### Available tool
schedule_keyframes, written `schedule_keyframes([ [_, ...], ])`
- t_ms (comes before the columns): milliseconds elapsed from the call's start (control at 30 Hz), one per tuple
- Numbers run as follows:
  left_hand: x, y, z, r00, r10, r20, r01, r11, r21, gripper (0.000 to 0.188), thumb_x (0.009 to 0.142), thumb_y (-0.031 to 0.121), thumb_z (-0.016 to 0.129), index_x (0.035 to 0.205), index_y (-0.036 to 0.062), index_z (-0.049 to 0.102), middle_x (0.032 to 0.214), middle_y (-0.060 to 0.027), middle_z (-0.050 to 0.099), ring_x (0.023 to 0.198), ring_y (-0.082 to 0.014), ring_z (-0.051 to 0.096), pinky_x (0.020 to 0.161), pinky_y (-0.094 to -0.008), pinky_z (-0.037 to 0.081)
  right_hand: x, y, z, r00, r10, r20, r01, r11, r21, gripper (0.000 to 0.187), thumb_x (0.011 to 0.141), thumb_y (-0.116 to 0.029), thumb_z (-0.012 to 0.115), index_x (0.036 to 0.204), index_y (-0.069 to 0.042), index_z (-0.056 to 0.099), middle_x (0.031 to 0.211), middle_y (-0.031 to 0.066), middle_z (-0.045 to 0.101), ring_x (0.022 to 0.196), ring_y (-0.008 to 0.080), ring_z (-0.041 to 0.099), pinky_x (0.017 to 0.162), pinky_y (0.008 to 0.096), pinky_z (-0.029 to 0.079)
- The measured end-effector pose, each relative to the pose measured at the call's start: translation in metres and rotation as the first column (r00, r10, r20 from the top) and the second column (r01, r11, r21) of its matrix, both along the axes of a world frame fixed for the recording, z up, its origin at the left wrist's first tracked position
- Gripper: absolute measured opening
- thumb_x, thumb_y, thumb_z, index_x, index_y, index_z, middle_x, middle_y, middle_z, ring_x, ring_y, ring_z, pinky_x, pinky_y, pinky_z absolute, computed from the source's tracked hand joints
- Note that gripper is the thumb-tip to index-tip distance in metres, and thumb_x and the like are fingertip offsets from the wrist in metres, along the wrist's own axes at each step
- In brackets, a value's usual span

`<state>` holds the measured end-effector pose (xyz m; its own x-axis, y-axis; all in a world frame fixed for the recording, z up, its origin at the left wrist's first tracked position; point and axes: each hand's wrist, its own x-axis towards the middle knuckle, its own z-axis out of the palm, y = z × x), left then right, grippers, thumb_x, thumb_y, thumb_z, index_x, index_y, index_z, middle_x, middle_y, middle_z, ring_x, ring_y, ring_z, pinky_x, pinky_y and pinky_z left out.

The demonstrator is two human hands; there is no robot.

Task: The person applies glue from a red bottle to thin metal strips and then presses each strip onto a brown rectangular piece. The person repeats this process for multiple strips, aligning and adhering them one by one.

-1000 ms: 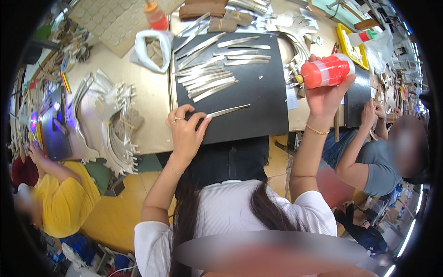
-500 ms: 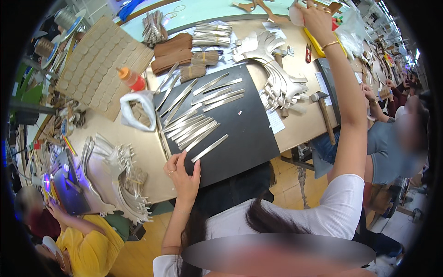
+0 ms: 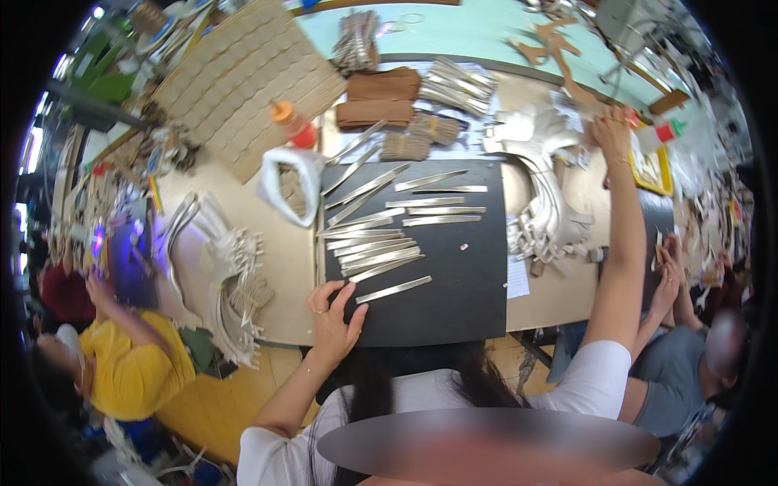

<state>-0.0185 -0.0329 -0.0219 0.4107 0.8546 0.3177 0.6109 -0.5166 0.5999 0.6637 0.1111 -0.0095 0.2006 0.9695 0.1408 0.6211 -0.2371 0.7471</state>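
Several slim silvery strips (image 3: 373,253) lie side by side on a black mat (image 3: 462,300), and one (image 3: 394,290) lies apart near its front edge. My left hand (image 3: 331,326) rests at the mat's front left corner, thumb and fingers apart, fingertips close to the strip ends. It holds nothing. My right arm is stretched far to the right. My right hand (image 3: 613,134), fingers bent, is beside a yellow tray (image 3: 666,182) and a clear bottle with a green tip (image 3: 660,134); what lies in its fingers is hidden. Silvery curved pieces (image 3: 531,194) are stacked to its left.
Behind the mat lie brown pieces (image 3: 379,85) and banded bundles of strips (image 3: 458,87). At left stand an orange-tipped bottle (image 3: 293,125), a white bag (image 3: 301,190) and a sheet with rounded shapes (image 3: 243,81). People sit at both sides.
The view has turned, shifting the table in the picture. My right hand has come a little nearer, beside the tray. My left hand keeps its place at the mat's corner.
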Motion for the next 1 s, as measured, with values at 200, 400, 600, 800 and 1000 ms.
schedule_keyframes([
  [200, 0.001, 0.004, -0.002, 0.992, -0.068, 0.102, 0.052, 0.987, 0.15, 0.05, 0.083, -0.012, 0.063, 0.128, 0.0093, 0.056, 0.097, -0.0069, 0.062, 0.091, -0.0288, 0.055, 0.089, -0.0438, 0.038, -0.033, -0.009, 0.043, 0.972, -0.151, -0.181, 0.168, 0.983, 0.08, 0.039, 0.084, -0.039, 0.067, 0.114, -0.013, 0.073, 0.128, 0.0164, 0.064, 0.125, 0.0357, 0.052, 0.113, 0.0566, 0.031],
  [400, -0.006, 0.004, -0.005, 0.971, -0.152, 0.183, 0.124, 0.98, 0.159, 0.048, 0.081, -0.008, 0.065, 0.125, 0.0117, 0.058, 0.08, -0.0014, 0.059, 0.08, -0.0234, 0.053, 0.082, -0.04, 0.035, -0.112, -0.023, 0.101, 0.953, 0.156, -0.258, -0.029, 0.899, 0.436, 0.027, 0.091, -0.026, 0.062, 0.115, -0.017, 0.071, 0.121, 0.0074, 0.065, 0.118, 0.0273, 0.057, 0.108, 0.0542, 0.036],
  [600, -0.007, 0.001, -0.004, 0.968, -0.158, 0.196, 0.124, 0.977, 0.175, 0.032, 0.089, 0.014, 0.07, 0.12, 0.0114, 0.062, 0.081, -0.0014, 0.06, 0.083, -0.0233, 0.055, 0.084, -0.0406, 0.036, -0.224, 0.004, 0.108, 0.666, 0.513, -0.542, -0.297, 0.849, 0.438, 0.028, 0.089, -0.022, 0.068, 0.116, -0.015, 0.069, 0.115, 0.0065, 0.065, 0.105, 0.0299, 0.063, 0.093, 0.0415, 0.049],
  [800, -0.005, -0.002, 0.002, 0.975, -0.119, 0.189, 0.068, 0.963, 0.26, 0.023, 0.091, 0.013, 0.066, 0.113, 0.0073, 0.063, 0.101, -0.0085, 0.061, 0.094, -0.0291, 0.054, 0.088, -0.0428, 0.039, -0.342, 0.06, 0.081, 0.351, 0.627, -0.695, -0.494, 0.755, 0.432, 0.019, 0.088, -0.016, 0.066, 0.103, -0.008, 0.074, 0.1, 0.011, 0.069, 0.1, 0.032, 0.065, 0.089, 0.0426, 0.052],
  [1000, -0.004, -0.001, 0.003, 0.96, -0.111, 0.255, 0.048, 0.969, 0.244, 0.023, 0.089, 0.008, 0.066, 0.112, 0.0072, 0.063, 0.102, -0.0082, 0.059, 0.095, -0.0286, 0.054, 0.087, -0.0409, 0.04, -0.402, 0.105, 0.054, 0.241, 0.6, -0.763, -0.526, 0.741, 0.417, 0.015, 0.084, -0.013, 0.067, 0.095, -0.007, 0.075, 0.093, 0.0126, 0.07, 0.092, 0.0332, 0.067, 0.086, 0.0427, 0.053],
])
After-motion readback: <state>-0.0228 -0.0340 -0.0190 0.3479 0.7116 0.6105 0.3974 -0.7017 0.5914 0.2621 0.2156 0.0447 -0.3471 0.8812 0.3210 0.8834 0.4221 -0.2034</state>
